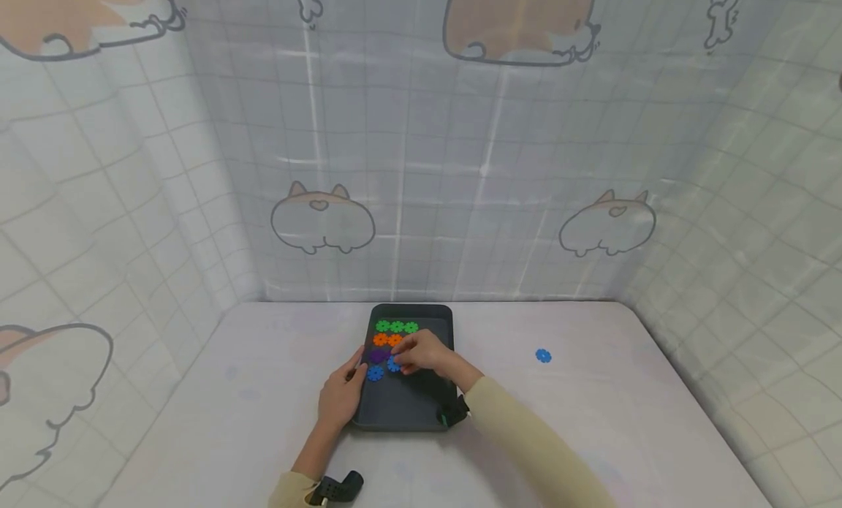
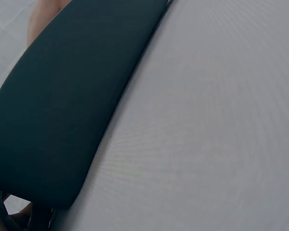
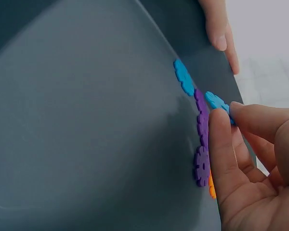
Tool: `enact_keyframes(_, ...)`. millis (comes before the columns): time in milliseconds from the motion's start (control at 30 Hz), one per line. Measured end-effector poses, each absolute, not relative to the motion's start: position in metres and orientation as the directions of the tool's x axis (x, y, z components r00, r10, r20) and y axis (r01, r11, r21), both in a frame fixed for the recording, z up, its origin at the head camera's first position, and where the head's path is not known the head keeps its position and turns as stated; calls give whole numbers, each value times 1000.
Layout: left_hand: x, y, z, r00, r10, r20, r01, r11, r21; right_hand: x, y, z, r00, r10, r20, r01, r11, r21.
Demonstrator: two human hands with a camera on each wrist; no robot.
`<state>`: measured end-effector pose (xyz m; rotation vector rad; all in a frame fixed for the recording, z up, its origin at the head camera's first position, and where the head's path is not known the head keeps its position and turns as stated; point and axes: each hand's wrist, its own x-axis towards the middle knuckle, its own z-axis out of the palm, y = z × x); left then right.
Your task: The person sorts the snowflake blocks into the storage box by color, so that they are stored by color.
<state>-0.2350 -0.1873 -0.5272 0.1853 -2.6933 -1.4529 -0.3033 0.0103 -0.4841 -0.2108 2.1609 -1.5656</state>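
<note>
A dark grey tray point(image 1: 408, 413) stands on the table, its outer wall point(image 2: 72, 96) large in the left wrist view. My left hand point(image 1: 340, 395) grips its left edge, thumb at the rim. Over the tray, my right hand point(image 1: 424, 349) pinches a blue flower-shaped disc point(image 3: 216, 101) between thumb and fingers, tilted and close over the purple row. Inside the tray lie rows of similar discs: green point(image 1: 397, 326), orange point(image 1: 381, 339) and purple point(image 3: 201, 166), the last two rows partly hidden by the right hand. Another blue disc point(image 3: 184, 78) lies below the purple row by the left wall.
One more blue disc point(image 1: 543, 356) lies on the white table point(image 1: 592, 420) to the right of the tray. A curtain point(image 1: 421, 164) with a grid and cartoon dogs hangs behind the table and along both sides. A dark camera point(image 1: 342, 487) is strapped to the left wrist.
</note>
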Motion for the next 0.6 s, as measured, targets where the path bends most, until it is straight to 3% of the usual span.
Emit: enact_keyframes(600,-235,-187,-529,-990,-143,21,-64,561,825,-310,7,-497,-885,-384,-264,95,406,-909)
